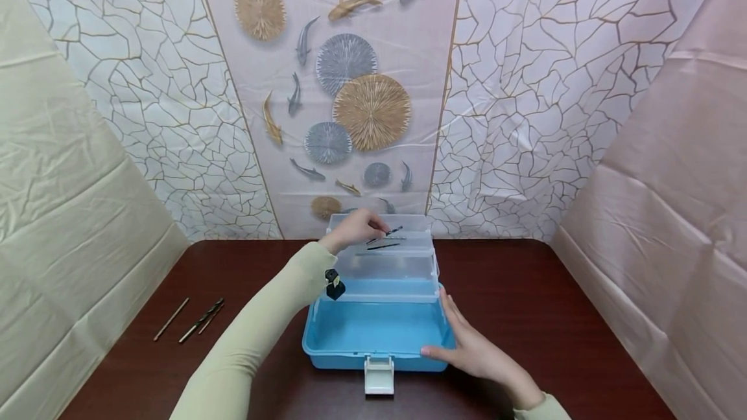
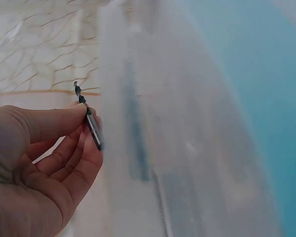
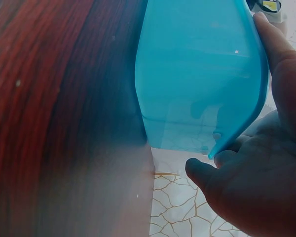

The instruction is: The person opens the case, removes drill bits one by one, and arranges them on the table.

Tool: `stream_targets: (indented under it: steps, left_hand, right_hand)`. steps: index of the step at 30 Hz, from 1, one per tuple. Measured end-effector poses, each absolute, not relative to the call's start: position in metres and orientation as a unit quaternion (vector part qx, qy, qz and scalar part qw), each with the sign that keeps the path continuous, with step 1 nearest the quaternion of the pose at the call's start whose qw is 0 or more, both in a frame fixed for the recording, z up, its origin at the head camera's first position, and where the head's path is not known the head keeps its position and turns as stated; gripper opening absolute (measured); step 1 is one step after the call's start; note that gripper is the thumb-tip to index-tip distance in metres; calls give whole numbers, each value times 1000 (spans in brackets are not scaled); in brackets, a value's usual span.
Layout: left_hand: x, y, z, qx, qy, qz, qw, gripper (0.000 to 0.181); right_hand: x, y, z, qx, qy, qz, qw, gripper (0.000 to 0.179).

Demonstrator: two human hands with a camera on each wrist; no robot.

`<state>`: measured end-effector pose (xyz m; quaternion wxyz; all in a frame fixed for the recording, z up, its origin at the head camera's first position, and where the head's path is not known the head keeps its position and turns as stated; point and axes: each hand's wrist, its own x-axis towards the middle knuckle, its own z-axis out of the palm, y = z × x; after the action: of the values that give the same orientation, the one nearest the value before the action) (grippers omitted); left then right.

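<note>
A dark twist drill bit (image 2: pixel 93 129) is pinched between the thumb and fingers of my left hand (image 1: pixel 358 228), over the raised clear tray (image 1: pixel 344 263) of a blue toolbox (image 1: pixel 338 361). Another dark drill bit (image 1: pixel 383 247) lies in that tray, beside a thin pale one (image 1: pixel 396 238). At the box's front right corner rests my right hand (image 1: pixel 475 349), fingers straight along the side and thumb against the front rim. In the right wrist view, that hand touches the blue wall (image 3: pixel 202 74). The left wrist view shows the tray blurred.
Several drill bits (image 1: pixel 201 321) lie on the dark red table (image 1: pixel 502 290) left of the box, one (image 1: pixel 171 319) apart from the others. A white latch (image 1: pixel 379 378) hangs down at the box's front. Patterned cloth (image 1: pixel 362 174) stands behind the table.
</note>
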<state>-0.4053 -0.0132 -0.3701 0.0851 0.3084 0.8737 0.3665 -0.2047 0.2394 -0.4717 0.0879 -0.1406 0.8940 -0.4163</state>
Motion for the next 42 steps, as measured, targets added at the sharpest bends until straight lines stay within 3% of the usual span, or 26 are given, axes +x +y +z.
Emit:
stream_targets:
  steps: [13,42]
  left_hand:
    - [-412,-45,-362,209,817,526,114,27]
    - [-362,-216,-387,90,876,474,21,31]
  right_hand:
    - [-204,239,-469,-157,893,-413,82,114]
    - [-206,239,-474,-149,887,-425,100,112]
